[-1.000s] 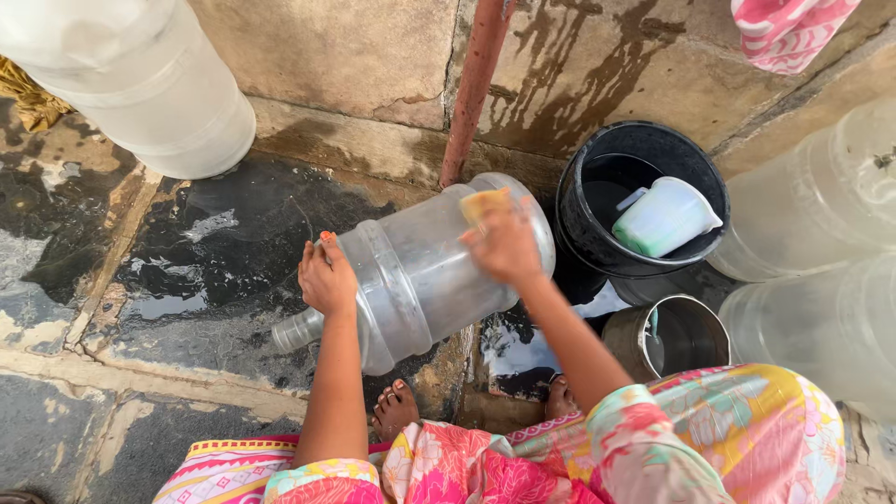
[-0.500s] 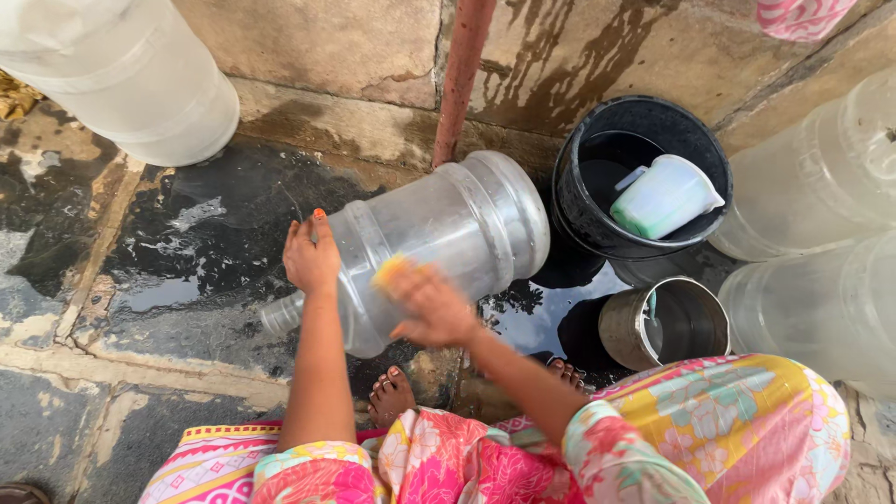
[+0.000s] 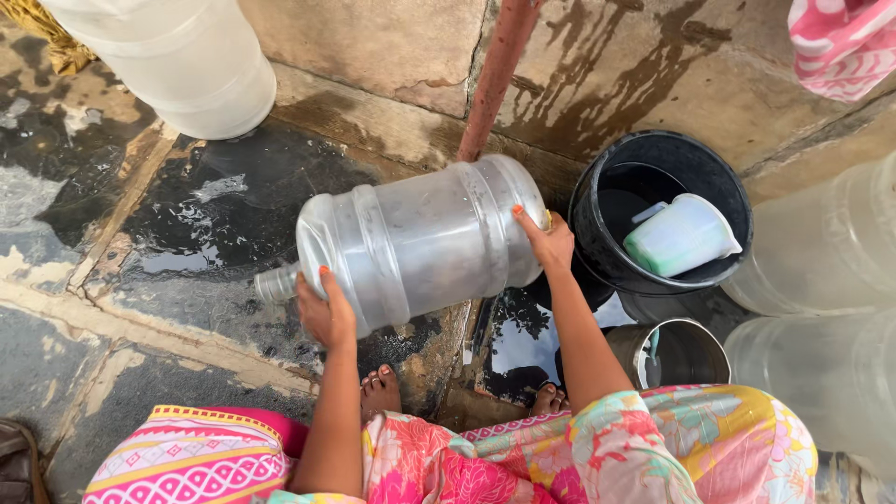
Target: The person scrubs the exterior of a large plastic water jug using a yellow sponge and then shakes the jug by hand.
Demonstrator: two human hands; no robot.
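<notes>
Head view shows a large clear ribbed plastic water jug (image 3: pixel 420 245) held on its side above the wet grey stone floor (image 3: pixel 168 233), its narrow neck tipped low to the left so water can run out. Left of the jug's middle, the left hand (image 3: pixel 325 313) props its shoulder with fingers spread flat against it, while the right hand (image 3: pixel 549 245) cups the base rim, fingers curled on it. Right of the jug, close by, sit a black round bucket (image 3: pixel 597 187) and a steel pot (image 3: pixel 672 353); open floor lies left.
</notes>
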